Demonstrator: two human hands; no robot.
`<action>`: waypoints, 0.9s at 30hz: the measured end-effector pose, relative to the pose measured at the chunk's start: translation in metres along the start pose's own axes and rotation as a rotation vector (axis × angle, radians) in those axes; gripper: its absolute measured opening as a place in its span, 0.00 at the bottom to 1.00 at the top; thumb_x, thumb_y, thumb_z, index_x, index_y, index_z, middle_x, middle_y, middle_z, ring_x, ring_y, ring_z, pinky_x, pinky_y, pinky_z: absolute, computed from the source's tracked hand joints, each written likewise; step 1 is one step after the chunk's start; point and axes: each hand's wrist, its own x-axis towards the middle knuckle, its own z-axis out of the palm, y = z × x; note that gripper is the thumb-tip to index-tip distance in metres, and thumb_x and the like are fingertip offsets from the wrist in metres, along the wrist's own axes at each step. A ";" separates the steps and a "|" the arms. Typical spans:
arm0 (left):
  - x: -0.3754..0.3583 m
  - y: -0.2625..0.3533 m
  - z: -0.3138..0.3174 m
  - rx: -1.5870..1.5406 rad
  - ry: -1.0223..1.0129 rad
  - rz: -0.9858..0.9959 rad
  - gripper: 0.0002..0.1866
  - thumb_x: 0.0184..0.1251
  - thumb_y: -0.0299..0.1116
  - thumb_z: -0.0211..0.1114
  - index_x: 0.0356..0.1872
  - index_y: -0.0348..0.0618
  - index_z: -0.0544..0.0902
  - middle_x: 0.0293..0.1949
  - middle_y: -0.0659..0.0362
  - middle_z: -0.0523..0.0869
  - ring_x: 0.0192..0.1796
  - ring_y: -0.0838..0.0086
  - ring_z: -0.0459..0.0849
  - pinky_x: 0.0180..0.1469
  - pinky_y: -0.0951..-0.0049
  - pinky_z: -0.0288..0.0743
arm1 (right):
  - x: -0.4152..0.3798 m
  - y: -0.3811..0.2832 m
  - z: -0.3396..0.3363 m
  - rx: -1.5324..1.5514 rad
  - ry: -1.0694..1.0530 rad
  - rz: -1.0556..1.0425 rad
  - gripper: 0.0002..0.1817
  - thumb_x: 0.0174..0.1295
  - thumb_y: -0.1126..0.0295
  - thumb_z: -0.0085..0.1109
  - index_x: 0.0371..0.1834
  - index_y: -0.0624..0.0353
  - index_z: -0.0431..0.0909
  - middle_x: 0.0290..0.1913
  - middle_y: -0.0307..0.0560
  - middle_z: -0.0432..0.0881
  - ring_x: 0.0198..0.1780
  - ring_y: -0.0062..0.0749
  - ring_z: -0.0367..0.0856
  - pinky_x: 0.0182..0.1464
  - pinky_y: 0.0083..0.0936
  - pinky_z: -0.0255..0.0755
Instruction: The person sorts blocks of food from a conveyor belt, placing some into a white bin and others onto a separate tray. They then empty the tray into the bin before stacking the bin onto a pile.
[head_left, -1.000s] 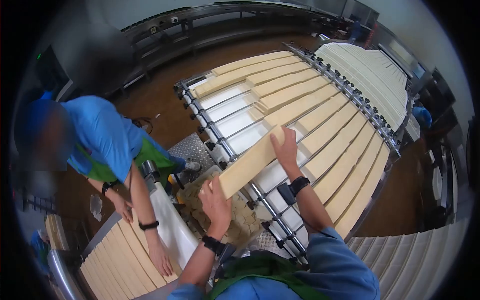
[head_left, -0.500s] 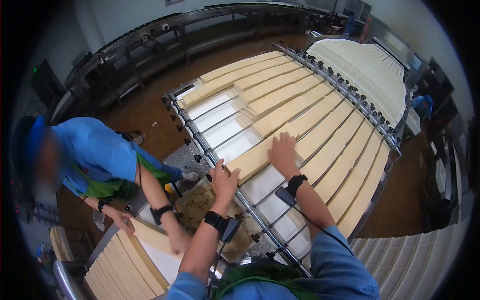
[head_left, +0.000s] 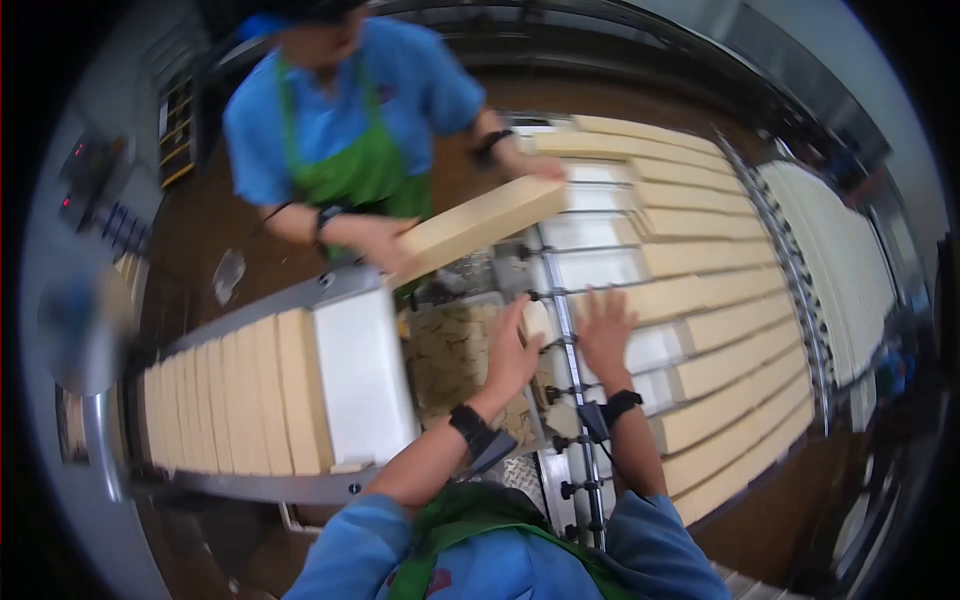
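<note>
My right hand (head_left: 605, 335) lies flat, fingers spread, on the near end of a long pale-yellow block (head_left: 690, 296) that looks like firm tofu. My left hand (head_left: 510, 355) is at the left of the metal rail (head_left: 590, 455), fingers stretched upward and thumb apart, beside a pale block end (head_left: 538, 322). More blocks (head_left: 735, 388) lie side by side on the rack, with thin rods between them and white surface showing at their near ends. Both wrists wear black straps with small devices.
Across from me a co-worker in a green apron (head_left: 380, 165) holds another long block (head_left: 485, 222) with both hands. Below the rail sits a bin of broken pieces (head_left: 450, 365). On the left, a conveyor (head_left: 365, 375) carries a row of upright blocks (head_left: 250, 400).
My view has turned left. The co-worker has straightened up from the conveyor and now lifts a block toward the rack. My hands stay near the same block's end.
</note>
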 end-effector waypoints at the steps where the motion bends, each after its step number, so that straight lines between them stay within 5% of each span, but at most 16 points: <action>1: -0.013 0.011 -0.033 0.096 -0.041 0.106 0.22 0.67 0.25 0.69 0.62 0.39 0.81 0.61 0.46 0.83 0.58 0.54 0.86 0.61 0.62 0.79 | 0.000 0.000 -0.002 0.019 0.008 0.053 0.38 0.71 0.52 0.58 0.83 0.47 0.63 0.83 0.65 0.57 0.85 0.64 0.49 0.80 0.73 0.39; 2: -0.026 0.016 -0.067 0.204 -0.077 0.203 0.22 0.68 0.27 0.70 0.63 0.40 0.81 0.63 0.45 0.81 0.61 0.50 0.84 0.64 0.59 0.78 | 0.000 -0.007 -0.005 0.044 0.013 0.097 0.38 0.70 0.53 0.59 0.83 0.50 0.64 0.82 0.68 0.58 0.85 0.65 0.50 0.80 0.73 0.40; 5: -0.065 0.002 -0.172 0.313 0.050 0.086 0.20 0.68 0.29 0.70 0.60 0.41 0.82 0.58 0.46 0.82 0.61 0.48 0.81 0.64 0.57 0.76 | 0.004 -0.065 -0.022 0.117 0.189 -0.099 0.36 0.68 0.58 0.64 0.78 0.57 0.69 0.77 0.74 0.64 0.80 0.68 0.57 0.79 0.67 0.48; 8: -0.120 -0.037 -0.263 0.650 0.433 -0.022 0.23 0.68 0.32 0.70 0.63 0.41 0.81 0.63 0.41 0.76 0.68 0.45 0.73 0.70 0.48 0.66 | 0.007 -0.153 -0.032 0.509 0.130 -0.443 0.30 0.65 0.66 0.68 0.70 0.63 0.75 0.68 0.67 0.74 0.69 0.63 0.70 0.72 0.54 0.62; 11: -0.169 -0.044 -0.319 0.883 0.597 -0.275 0.34 0.65 0.37 0.74 0.70 0.38 0.73 0.62 0.37 0.71 0.66 0.42 0.72 0.69 0.46 0.65 | -0.001 -0.285 -0.030 0.725 -0.039 -0.737 0.25 0.64 0.69 0.68 0.64 0.65 0.78 0.60 0.62 0.80 0.63 0.59 0.75 0.69 0.49 0.66; 15: -0.203 -0.057 -0.334 0.799 0.618 -0.495 0.44 0.59 0.39 0.78 0.72 0.32 0.66 0.59 0.35 0.67 0.61 0.38 0.74 0.65 0.47 0.69 | 0.002 -0.418 0.020 0.835 -0.220 -0.931 0.25 0.63 0.68 0.69 0.62 0.68 0.79 0.55 0.62 0.80 0.60 0.61 0.74 0.67 0.47 0.68; 18: -0.201 -0.065 -0.336 0.599 0.594 -0.455 0.43 0.58 0.35 0.79 0.71 0.30 0.66 0.59 0.35 0.66 0.58 0.37 0.76 0.61 0.48 0.74 | 0.013 -0.484 0.056 0.725 -0.220 -0.948 0.28 0.62 0.63 0.70 0.64 0.66 0.78 0.58 0.59 0.78 0.62 0.57 0.73 0.66 0.49 0.67; 27: -0.181 -0.059 -0.342 0.555 0.586 -0.541 0.46 0.55 0.33 0.81 0.72 0.33 0.64 0.58 0.39 0.66 0.57 0.39 0.78 0.57 0.50 0.78 | 0.023 -0.547 0.054 0.175 -0.312 -0.802 0.31 0.63 0.47 0.66 0.61 0.60 0.81 0.60 0.50 0.75 0.66 0.46 0.68 0.63 0.52 0.62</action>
